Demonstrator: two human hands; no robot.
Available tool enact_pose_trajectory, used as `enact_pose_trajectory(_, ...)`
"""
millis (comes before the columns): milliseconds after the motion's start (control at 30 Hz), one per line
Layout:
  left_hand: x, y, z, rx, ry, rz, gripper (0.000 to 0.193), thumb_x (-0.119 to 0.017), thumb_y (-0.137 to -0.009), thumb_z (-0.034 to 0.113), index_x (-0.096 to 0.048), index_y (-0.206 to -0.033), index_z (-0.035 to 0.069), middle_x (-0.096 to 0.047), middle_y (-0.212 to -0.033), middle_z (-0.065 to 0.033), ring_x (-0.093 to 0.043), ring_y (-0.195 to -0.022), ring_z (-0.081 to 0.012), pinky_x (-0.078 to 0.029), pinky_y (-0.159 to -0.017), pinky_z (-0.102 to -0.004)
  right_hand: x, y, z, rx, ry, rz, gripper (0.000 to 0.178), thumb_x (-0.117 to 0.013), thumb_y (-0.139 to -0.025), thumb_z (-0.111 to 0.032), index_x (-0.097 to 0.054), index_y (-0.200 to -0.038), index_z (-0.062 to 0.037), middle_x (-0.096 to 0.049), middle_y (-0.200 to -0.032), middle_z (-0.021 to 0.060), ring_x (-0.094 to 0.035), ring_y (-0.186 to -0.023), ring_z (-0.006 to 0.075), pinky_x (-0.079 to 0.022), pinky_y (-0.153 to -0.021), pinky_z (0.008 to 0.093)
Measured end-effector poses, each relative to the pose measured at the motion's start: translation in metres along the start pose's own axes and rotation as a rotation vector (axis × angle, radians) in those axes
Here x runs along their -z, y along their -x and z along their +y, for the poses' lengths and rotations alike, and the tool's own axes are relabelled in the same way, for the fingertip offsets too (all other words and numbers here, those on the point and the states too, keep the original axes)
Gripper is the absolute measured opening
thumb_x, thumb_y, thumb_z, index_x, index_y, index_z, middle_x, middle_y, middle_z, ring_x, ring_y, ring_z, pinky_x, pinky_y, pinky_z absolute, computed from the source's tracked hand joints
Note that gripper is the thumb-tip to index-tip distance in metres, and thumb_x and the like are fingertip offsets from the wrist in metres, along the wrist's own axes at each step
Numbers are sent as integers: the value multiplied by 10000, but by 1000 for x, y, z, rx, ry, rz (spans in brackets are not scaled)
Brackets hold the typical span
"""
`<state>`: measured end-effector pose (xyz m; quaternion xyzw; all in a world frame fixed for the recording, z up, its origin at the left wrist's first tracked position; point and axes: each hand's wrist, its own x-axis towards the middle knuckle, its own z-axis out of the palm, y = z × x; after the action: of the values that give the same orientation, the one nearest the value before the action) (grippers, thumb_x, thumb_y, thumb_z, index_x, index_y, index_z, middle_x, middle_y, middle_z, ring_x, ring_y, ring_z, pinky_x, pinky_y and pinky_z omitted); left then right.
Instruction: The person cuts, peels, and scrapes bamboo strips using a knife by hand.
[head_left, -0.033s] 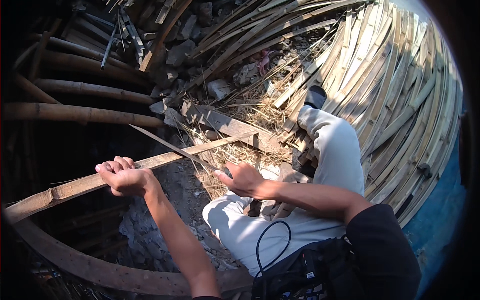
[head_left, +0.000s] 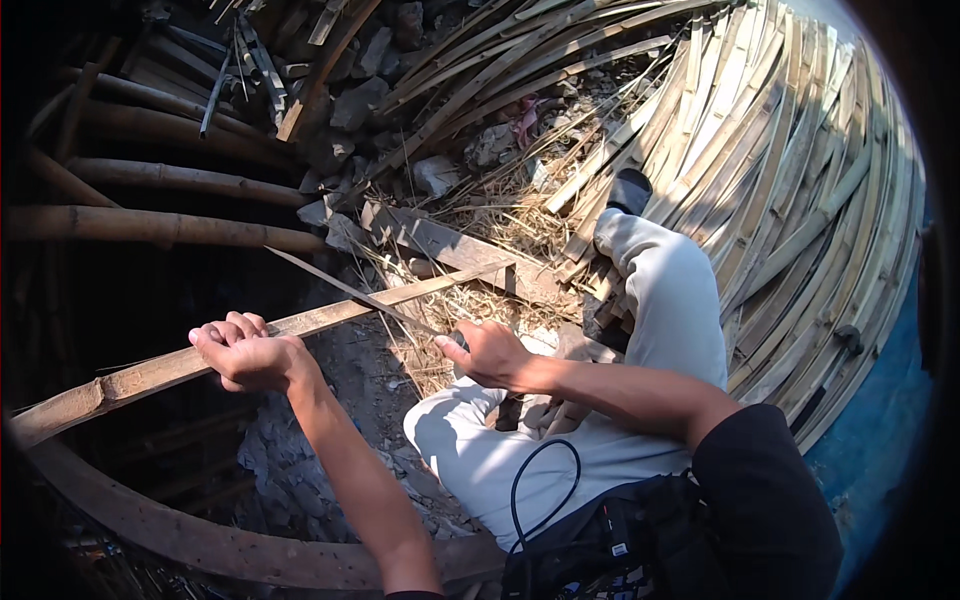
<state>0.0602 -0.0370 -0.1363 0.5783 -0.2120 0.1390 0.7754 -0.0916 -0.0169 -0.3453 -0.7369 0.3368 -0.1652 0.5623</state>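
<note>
My left hand (head_left: pixel 240 352) is closed round a long split bamboo strip (head_left: pixel 130 383), palm up. The strip runs from the lower left edge up to the right, and its far tip rests over a flat wooden board (head_left: pixel 435 240) on the ground. In my right hand (head_left: pixel 490 352) is the handle of a long, narrow knife (head_left: pixel 325 280), mostly covered by the fingers. Its blade points up and left and crosses the strip to the right of my left hand, appearing to touch it.
A large heap of split bamboo strips (head_left: pixel 760 170) fills the right side, above a blue sheet (head_left: pixel 875 450). Whole bamboo poles (head_left: pixel 190 180) lie at the left over dark shadow. Stones (head_left: pixel 358 105) and shavings (head_left: pixel 520 225) cover the ground. A curved wooden beam (head_left: pixel 200 535) spans the lower left.
My right hand has shifted slightly to the right, and the knife blade has slid a little with it across the strip. The left hand and the bamboo strip stay almost still.
</note>
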Motion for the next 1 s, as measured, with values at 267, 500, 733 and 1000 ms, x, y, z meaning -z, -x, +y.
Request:
enact_pose_trajectory(267, 4, -4, -13, 31, 31, -24, 440, -426, -964, 292, -242, -595, 139, -205, -527, 31, -196, -439, -73, -193, -410, -220, -42, -12, 181, 642, 744, 506, 268, -602, -771, -28, -587, -1007, 98, -443, -619, 78, -484, -592, 230, -355, -491, 363)
enact_pose_trajectory(500, 1, -2, -8, 105, 204, -262, 392, -418, -976, 288, -299, -640, 125, -241, -549, 23, -231, -438, -73, -199, -410, -223, 14, -32, 11, -136, -185, -7, 379, -617, -864, -352, -582, -730, 0, -468, -548, 115, -507, -576, 273, -398, -545, 392)
enact_pose_trajectory(733, -12, -15, 5, 72, 420, -757, 275, -380, -981, 248, -429, -784, 62, -377, -583, -51, -469, -560, -215, -450, -643, -393, 42, -54, -11, 180, -148, 229, 675, -741, -712, -542, -514, -1075, -20, -592, -918, 224, -555, -925, 372, -434, -840, 436)
enact_pose_trajectory(1000, -73, 3, 36, 136, 391, -1198, 340, -376, -987, 282, -508, -817, 19, -488, -595, -104, -605, -674, -290, -502, -761, -477, 77, -79, -25, 225, -459, 391, 429, -847, -623, -252, -603, -877, -8, -661, -768, 82, -612, -694, 121, -491, -672, 280)
